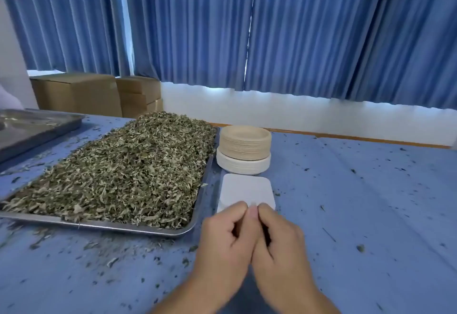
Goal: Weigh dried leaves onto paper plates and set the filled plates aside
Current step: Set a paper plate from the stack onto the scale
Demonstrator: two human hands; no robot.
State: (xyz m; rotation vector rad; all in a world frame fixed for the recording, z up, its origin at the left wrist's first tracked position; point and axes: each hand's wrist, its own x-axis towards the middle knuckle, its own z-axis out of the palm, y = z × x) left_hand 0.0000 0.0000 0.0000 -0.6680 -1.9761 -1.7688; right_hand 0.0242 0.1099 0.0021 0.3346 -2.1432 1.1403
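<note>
left hand and right hand curled, seemingly empty, thumbs together at near edge of white scale, likely switching it on. dried leaves heaped in tray alongside; paper plates stacked just behind, within reach, none weighed yet.

- soft, fairly bright daylight leaks through the gap in the blue curtains and glows below their hem.
- shadows are faint and diffuse, under the tray rim and beneath the left hand and right hand.
- a dull sheen lies on the second tray at far left.
- both hands look slightly smeared, perhaps motion blur.
- wide-angle bending curves the table edge.
</note>
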